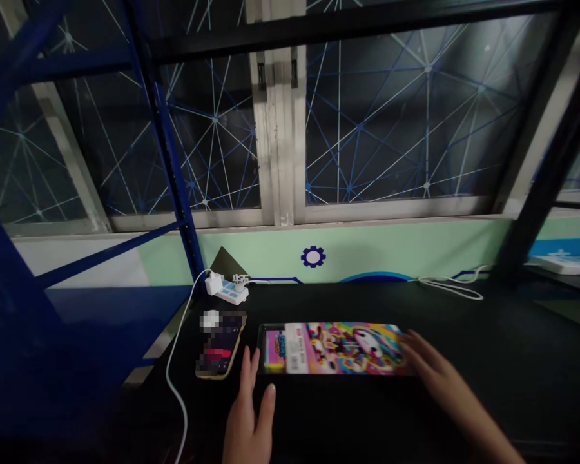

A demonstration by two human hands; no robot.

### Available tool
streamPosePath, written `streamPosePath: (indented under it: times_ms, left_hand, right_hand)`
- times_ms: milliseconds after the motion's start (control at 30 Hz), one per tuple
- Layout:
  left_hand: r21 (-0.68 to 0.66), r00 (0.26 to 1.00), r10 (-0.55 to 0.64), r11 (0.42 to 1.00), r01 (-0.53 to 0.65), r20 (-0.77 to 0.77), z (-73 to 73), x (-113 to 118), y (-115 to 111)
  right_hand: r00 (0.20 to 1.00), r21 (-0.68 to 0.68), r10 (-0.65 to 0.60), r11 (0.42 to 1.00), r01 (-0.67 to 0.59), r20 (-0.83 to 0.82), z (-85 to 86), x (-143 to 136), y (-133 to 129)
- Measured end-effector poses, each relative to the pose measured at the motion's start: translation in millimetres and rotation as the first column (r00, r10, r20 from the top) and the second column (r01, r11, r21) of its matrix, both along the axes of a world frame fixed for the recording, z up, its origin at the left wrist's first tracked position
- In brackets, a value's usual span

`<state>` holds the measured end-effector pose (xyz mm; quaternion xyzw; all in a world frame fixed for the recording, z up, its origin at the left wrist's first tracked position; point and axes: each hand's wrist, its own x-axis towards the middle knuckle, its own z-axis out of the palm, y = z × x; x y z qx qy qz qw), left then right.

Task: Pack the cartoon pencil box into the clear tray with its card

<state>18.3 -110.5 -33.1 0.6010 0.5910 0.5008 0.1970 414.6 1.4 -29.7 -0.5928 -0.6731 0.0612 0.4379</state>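
A phone [227, 345], partly blurred out, lies on the dark surface [348, 419], just left of the left hand [258, 370]. Beyond it, near the back edge, sits a white power strip [229, 292] with a plug in it; from there a white cable [173, 374] runs forward past the phone's left side. A loose cord [452, 288] lies at the back right, by the pale green wall [391, 248]. A blue post [167, 142] rises at the left.

The colourful box [348, 348] lies lengthwise between the hands, with a dark tray [261, 341] showing at its left end. The left hand is open, fingers straight, near that end and holding nothing. The right hand [413, 351] is also open, its outstretched fingers at the box's right end.
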Motion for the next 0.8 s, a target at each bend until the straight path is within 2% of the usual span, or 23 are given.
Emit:
streamPosePath:
  times_ms: [100,200,333,433,533,667,800]
  left_hand:
    - [0.059,1.0,0.009,0.998,-0.01,0.018,2.5,2.3,-3.5]
    - [0.094,0.998,0.014,0.995,-0.02,0.065,5.6,-0.3,-5.7]
    - [0.032,0.998,0.013,0.999,-0.015,0.064,7.9,-7.8,-2.7]
    - [-0.078,0.99,0.019,0.997,-0.008,0.138,10.6,-13.3,2.7]
    - [-0.13,0.956,-0.014,0.99,0.054,0.292,15.5,-18.4,8.0]
    - [-0.066,0.907,-0.043,0.995,0.078,0.418,19.0,-22.5,13.4]
    - [-0.024,0.877,-0.056,0.997,0.076,0.477,14.8,-23.3,18.4]
  right_hand:
    - [0.996,-0.075,0.063,0.995,-0.067,-0.058,3.3,-66.6,-7.1]
    - [0.982,-0.13,0.072,0.987,-0.095,-0.173,6.6,-91.8,-14.8]
    - [0.929,-0.118,-0.014,0.993,-0.032,-0.369,7.0,-77.1,-14.0]
    - [0.916,-0.107,-0.014,0.994,-0.031,-0.402,9.6,-66.9,-12.3]
    - [0.904,-0.132,0.046,0.985,-0.112,-0.425,19.2,-64.4,-17.1]
    - [0.841,-0.214,0.142,0.933,-0.291,-0.523,33.2,-61.8,-27.4]
    - [0.77,-0.162,0.203,0.916,-0.368,-0.605,37.1,-62.2,-31.3]
